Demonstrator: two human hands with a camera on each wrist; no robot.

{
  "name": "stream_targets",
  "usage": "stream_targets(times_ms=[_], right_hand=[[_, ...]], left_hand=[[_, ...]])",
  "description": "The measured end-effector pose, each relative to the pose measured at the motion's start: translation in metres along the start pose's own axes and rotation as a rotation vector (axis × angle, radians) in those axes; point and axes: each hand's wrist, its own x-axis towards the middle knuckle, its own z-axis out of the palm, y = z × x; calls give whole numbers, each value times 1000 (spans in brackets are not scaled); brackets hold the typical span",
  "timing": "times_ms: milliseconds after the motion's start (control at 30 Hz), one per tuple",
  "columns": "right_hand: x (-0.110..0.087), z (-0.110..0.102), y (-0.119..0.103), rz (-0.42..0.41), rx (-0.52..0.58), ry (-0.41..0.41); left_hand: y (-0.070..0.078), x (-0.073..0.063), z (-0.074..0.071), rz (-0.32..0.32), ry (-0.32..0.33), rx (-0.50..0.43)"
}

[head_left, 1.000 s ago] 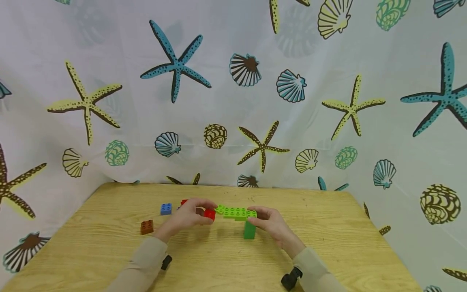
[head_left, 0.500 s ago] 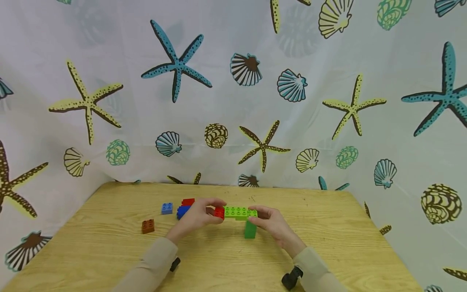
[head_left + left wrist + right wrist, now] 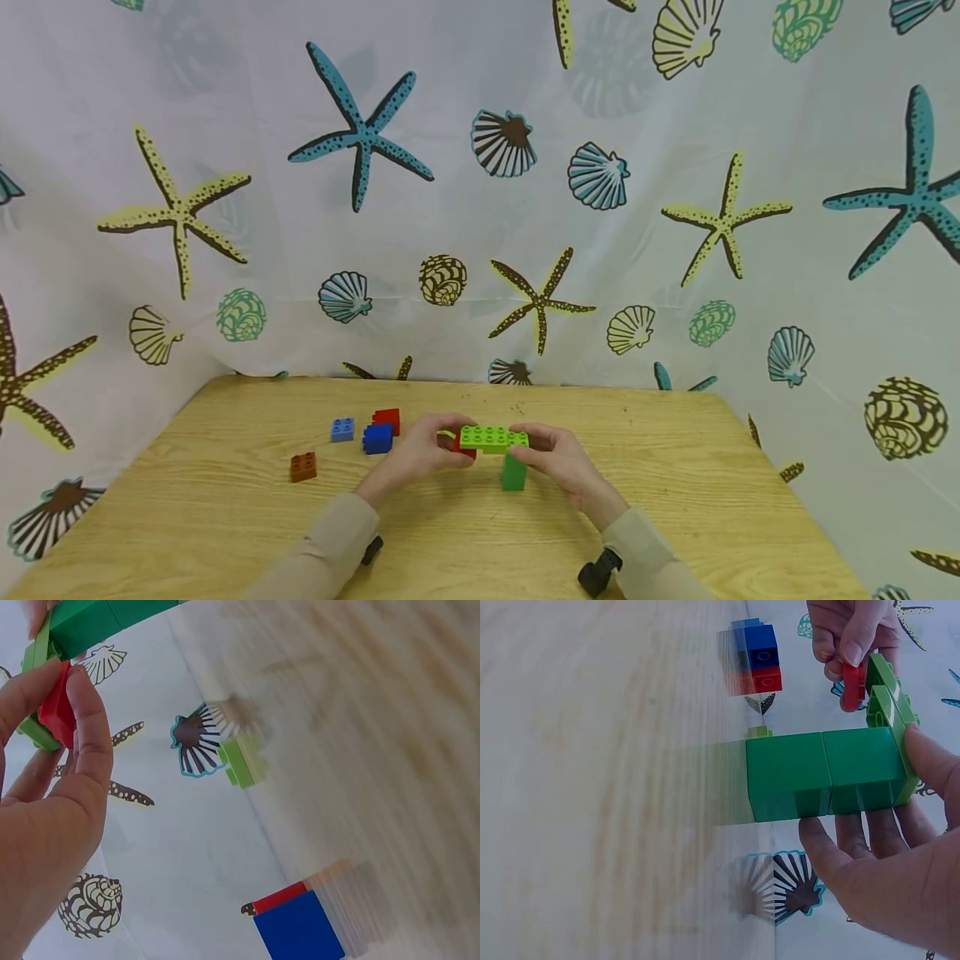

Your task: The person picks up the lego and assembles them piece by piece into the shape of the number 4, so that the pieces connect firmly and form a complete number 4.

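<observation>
My left hand [image 3: 422, 450] pinches a red building brick [image 3: 58, 711] between thumb and fingers. It holds the brick under the overhanging left end of a lime-green brick [image 3: 483, 437], studs toward it in the right wrist view. That lime overhang tops a column of two dark green bricks [image 3: 825, 774], which stands on the table. My right hand [image 3: 564, 468] grips the column's top: the thumb lies on the lime piece while the fingers support the far side [image 3: 870, 832]. In the head view, the left fingers hide part of the red brick.
Left of my hands on the wooden table [image 3: 225, 500] lie a dark blue brick [image 3: 378, 438], a red brick [image 3: 387, 419], a light blue brick [image 3: 342, 429] and a brown brick [image 3: 303, 467]. Another lime brick [image 3: 241, 761] sits behind my left hand. A patterned curtain [image 3: 450, 208] surrounds the table.
My left hand has moved right with the red brick, from beside the lime overhang to beneath its left end. The blue and red bricks behind have come into view. My right hand stays put.
</observation>
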Motion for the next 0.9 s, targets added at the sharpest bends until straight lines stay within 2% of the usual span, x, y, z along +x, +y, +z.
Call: stream_targets(times_ms=[433,767,900], right_hand=[[0,0,0,-8,0,-18],[0,-1,0,-2,-3,-12],[0,-1,-1,-5,-7,-11]], left_hand=[[2,0,7,-32,7,-136],[1,3,8,-122,30,-223],[0,4,8,-133,32,-239]])
